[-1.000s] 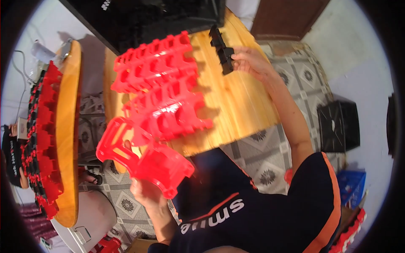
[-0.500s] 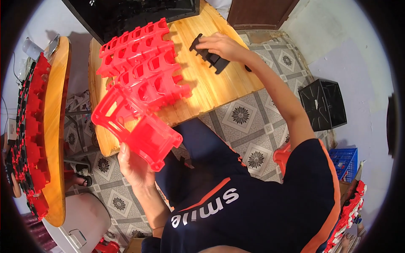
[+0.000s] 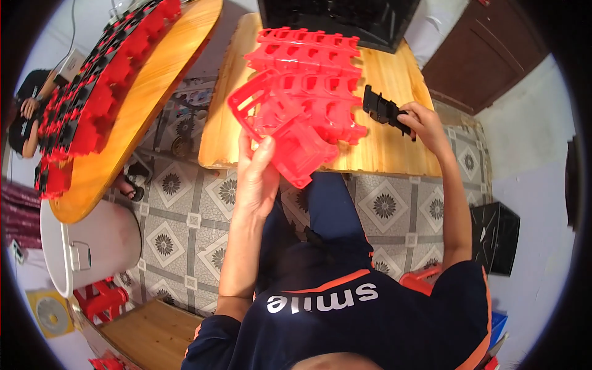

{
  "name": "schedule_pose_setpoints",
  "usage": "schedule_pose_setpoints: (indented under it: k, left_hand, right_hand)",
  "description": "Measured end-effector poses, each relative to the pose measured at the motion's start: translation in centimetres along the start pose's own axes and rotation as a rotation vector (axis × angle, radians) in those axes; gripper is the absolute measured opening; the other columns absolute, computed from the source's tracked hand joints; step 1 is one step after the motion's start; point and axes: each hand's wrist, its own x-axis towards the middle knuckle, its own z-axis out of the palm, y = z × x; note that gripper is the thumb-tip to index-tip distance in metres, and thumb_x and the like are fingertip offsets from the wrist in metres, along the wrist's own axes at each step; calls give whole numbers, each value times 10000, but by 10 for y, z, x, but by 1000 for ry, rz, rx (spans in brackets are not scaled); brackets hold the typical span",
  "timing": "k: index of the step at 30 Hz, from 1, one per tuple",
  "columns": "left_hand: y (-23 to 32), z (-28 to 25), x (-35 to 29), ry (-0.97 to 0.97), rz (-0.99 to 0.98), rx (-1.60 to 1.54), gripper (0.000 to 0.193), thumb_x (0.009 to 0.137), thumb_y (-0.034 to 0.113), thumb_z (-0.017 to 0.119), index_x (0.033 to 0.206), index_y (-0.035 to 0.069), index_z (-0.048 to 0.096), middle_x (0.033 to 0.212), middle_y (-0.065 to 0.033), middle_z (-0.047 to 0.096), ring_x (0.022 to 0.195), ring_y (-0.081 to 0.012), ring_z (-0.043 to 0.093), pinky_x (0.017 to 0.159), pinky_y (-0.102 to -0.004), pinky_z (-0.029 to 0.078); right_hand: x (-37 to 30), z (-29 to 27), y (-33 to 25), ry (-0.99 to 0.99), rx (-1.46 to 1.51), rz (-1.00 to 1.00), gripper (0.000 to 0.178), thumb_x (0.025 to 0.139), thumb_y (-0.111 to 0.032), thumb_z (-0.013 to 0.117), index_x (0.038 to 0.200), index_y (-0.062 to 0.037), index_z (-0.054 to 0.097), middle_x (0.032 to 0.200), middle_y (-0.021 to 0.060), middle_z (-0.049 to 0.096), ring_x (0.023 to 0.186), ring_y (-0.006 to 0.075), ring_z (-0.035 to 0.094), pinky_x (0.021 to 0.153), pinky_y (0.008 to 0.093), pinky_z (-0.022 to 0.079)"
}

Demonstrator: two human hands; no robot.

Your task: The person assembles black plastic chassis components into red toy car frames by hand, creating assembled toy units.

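left hand (image 3: 258, 180) grasps a red chair-shaped piece (image 3: 296, 147) by the near edge of the table (image 3: 391, 155); red parts (image 3: 296, 65) behind; right hand (image 3: 427, 128) pinches a black strip (image 3: 382, 110) over the wood. seemingly a handling step; any next move calls for steady grips.

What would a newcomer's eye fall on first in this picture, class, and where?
The bright red plastic pieces, in rows on the wooden table ahead, probably stand out first. In front of them, the left hand holds a red chair-shaped piece; to their right, the right hand holds a black part.
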Motion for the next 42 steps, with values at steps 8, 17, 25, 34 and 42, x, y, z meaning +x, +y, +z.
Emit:
schedule_pose_setpoints:
  k: [8,17,25,34,42]
  left_hand:
    - [-7,5,-1,-22,67,104,801,841,109,731,1446,130,206,1383,-136,455,1254,-225,473,1035,-398,414]
    - [-1,4,-3,-98,90,125,938,804,150,779,1481,135,129,1358,-141,477,1252,-236,480,1026,-407,423]
    - [-1,0,-2,-173,169,198,1001,796,170,783,1506,134,80,1348,-139,496,1224,-246,514,1030,-394,422]
    - [-2,7,3,-230,107,193,1068,804,134,714,1520,131,-79,1458,-165,329,1262,-266,470,1047,-401,407]
    - [24,-6,-19,-158,386,462,961,818,46,693,1502,32,19,1389,-134,377,1252,-204,423,1058,-354,378]
  right_hand:
    - [-53,97,-166,257,-18,-356,272,786,-189,786,919,-33,607,548,-6,498,478,60,490,444,226,395]
    - [-41,134,-165,345,-87,-434,302,768,-219,794,878,-47,573,530,27,523,454,122,544,424,271,416]
    - [-25,115,-165,166,-38,-460,270,779,-190,773,968,-50,640,634,59,594,570,146,610,511,298,459]
    - [35,128,-177,-157,795,-197,782,874,-420,689,1432,8,345,1172,106,586,1063,149,566,920,275,452]
    - [20,154,-227,-285,852,-407,320,883,-65,654,1179,3,556,1080,58,614,1020,121,572,898,274,467]
